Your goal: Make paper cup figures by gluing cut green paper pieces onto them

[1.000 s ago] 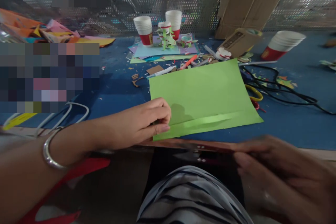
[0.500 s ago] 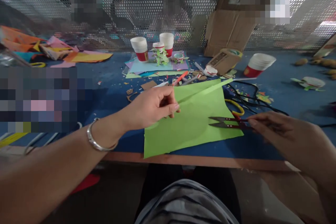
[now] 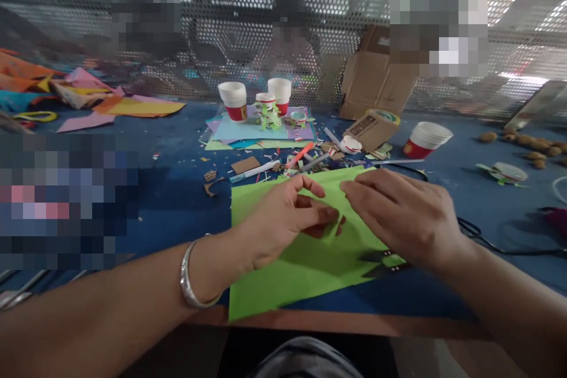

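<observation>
My left hand (image 3: 286, 215), with a silver bangle at the wrist, pinches a narrow strip of light green paper (image 3: 331, 231). Close on its right, my right hand (image 3: 398, 212) has its fingers curled together; its fingertips face the left ones, and what they grip is hidden. Below both hands a larger green paper sheet (image 3: 270, 280) lies flat near the table's front edge. Thread snips (image 3: 383, 261) with dark blades lie on the sheet's right part, under my right hand, which partly covers them.
Paper cups (image 3: 233, 103) stand on coloured sheets at the back, beside small green-and-white paper figures (image 3: 268, 112). Pens (image 3: 254, 171) and scraps lie beyond the sheet. A cardboard box (image 3: 376, 80), a tilted cup stack (image 3: 426, 140) and a black cable (image 3: 496, 248) are farther right.
My right hand has left the snips on the sheet and moved left to my left hand. The strip, which stretched out to the right, now shows only as a short piece between the hands.
</observation>
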Motion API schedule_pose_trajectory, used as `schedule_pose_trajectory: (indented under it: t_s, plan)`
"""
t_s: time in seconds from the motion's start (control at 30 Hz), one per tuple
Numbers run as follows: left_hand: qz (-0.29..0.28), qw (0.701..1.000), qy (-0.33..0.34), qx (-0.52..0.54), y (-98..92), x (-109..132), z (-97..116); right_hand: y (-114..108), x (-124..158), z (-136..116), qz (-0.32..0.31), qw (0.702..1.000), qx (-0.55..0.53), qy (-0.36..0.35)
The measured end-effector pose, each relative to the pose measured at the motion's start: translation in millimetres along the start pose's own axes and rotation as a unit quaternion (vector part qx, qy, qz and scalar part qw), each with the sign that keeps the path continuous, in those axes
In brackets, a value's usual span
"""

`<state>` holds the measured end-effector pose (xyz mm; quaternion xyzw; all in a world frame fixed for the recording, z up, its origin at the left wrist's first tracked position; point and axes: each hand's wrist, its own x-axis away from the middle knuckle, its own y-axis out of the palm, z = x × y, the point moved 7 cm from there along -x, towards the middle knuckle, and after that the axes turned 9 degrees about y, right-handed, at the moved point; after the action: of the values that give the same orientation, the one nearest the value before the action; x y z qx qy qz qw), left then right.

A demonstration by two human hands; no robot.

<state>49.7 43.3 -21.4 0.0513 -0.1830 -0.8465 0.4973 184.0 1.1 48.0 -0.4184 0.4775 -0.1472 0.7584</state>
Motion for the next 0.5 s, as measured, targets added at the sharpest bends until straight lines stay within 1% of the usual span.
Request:
schedule_pose_trajectory:
  t_s: [0.13,0.2,0.27,0.33,0.4,0.5]
  plan:
    - [0.018,0.999,-0.024,0.035,0.4,-1.0,-6.4,-2.5,3.3,-11.2,0.078,0.993,-0.061,-0.067]
    - [0.023,0.998,-0.022,0.055,1.1,-2.7,-3.3,-2.0,6.9,-16.7,0.077,0.988,-0.100,-0.091]
    - [0.018,0.997,-0.012,0.072,2.2,-4.3,2.5,-0.8,9.6,-22.8,0.059,0.982,-0.138,-0.115]
    - [0.010,0.997,-0.005,0.081,2.4,-5.6,7.7,0.3,10.2,-27.3,0.042,0.976,-0.173,-0.123]
    - [0.016,0.996,0.016,0.084,-0.6,-7.1,12.7,1.7,7.9,-27.9,0.030,0.973,-0.207,-0.102]
    - [0.043,0.994,0.064,0.081,-7.6,-10.4,19.0,4.4,1.6,-22.7,0.018,0.961,-0.275,-0.027]
